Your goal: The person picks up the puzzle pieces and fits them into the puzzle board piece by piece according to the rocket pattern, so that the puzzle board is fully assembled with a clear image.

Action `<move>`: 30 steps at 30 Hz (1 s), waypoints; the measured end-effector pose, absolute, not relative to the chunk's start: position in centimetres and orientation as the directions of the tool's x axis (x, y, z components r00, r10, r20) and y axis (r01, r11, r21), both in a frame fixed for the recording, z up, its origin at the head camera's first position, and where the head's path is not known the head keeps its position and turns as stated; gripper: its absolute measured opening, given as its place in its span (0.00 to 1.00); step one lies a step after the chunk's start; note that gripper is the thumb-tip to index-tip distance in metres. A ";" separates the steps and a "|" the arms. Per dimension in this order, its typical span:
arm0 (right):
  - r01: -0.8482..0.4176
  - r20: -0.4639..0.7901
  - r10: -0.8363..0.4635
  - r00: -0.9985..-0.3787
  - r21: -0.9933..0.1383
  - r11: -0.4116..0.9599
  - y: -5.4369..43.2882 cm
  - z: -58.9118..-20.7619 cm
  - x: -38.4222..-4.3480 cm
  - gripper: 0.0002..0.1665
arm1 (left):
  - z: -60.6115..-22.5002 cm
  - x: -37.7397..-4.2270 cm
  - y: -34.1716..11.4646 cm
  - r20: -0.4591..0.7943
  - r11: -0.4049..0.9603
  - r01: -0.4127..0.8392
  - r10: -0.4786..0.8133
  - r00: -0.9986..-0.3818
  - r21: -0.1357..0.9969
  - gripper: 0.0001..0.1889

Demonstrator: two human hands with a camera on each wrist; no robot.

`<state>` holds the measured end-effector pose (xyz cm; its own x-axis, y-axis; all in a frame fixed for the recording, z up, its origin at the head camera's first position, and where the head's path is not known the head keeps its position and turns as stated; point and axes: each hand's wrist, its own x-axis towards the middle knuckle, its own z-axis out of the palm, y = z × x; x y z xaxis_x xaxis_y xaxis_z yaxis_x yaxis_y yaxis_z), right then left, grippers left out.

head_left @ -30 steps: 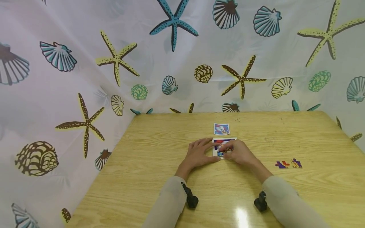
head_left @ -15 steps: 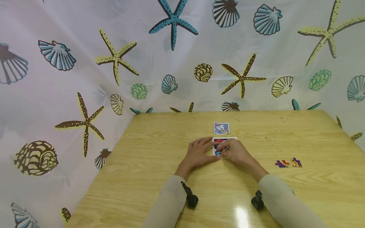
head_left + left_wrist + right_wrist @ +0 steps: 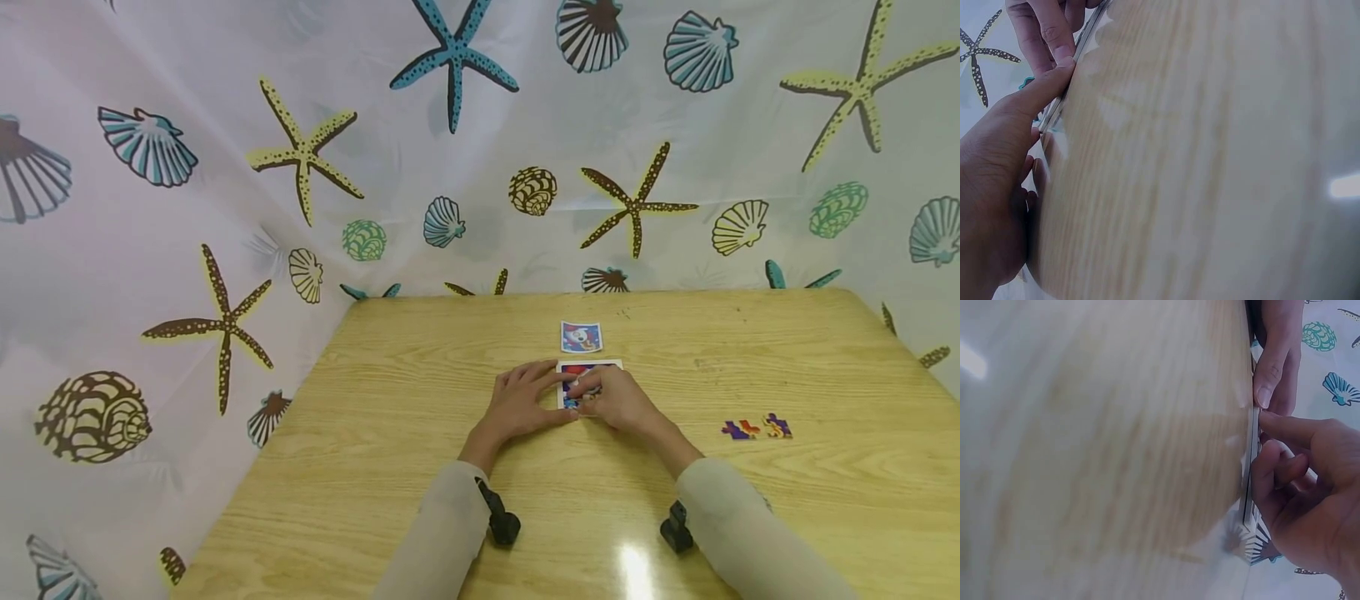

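In the head view a small jigsaw puzzle (image 3: 573, 368) with a white border lies flat on the table, partly covered by both hands. My left hand (image 3: 519, 406) spans its left side, thumb straight along the near edge and index finger reaching over the border. My right hand (image 3: 621, 402) is over its right part, with bent index finger and thumb on the picture. The right wrist view shows other fingers (image 3: 1275, 472) curled in. Whether a piece is pinched there is hidden. Two loose puzzle pieces, one purple and red (image 3: 741, 430), one purple and yellow (image 3: 777, 426), lie to the right.
A small picture card (image 3: 581, 337) with a white figure on it lies just beyond the puzzle. The wooden table (image 3: 420, 358) meets a hanging cloth (image 3: 480, 208) printed with shells and starfish at its back and sides.
My right hand has shifted slightly left over the puzzle, then stayed nearly still. My left hand keeps its place. The loose pieces and the card have not moved.
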<state>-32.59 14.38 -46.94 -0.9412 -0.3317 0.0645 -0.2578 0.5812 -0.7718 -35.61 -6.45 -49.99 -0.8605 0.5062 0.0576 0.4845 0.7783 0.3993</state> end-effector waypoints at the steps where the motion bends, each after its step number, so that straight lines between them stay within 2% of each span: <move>1: -0.256 0.062 -0.334 -0.941 -0.775 0.578 14.4 -46.9 -32.6 0.13 | -49.9 -35.6 -6.5 0.058 0.776 0.485 0.508 -0.860 0.402 0.35; 14: -0.286 0.046 -0.395 -0.918 -0.765 0.577 15.1 -46.2 -32.2 0.17 | -49.9 -35.4 -6.5 0.087 0.753 0.513 0.527 -0.845 0.412 0.26; 24: -0.271 0.008 -0.421 -0.907 -0.776 0.569 16.1 -45.9 -31.7 0.20 | -50.1 -35.5 -6.5 0.104 0.767 0.518 0.520 -0.848 0.379 0.26; 30: -0.157 -0.060 -0.397 -0.916 -0.857 0.491 18.1 -45.4 -30.8 0.20 | -50.4 -35.7 -6.4 0.096 0.760 0.511 0.520 -0.849 0.401 0.25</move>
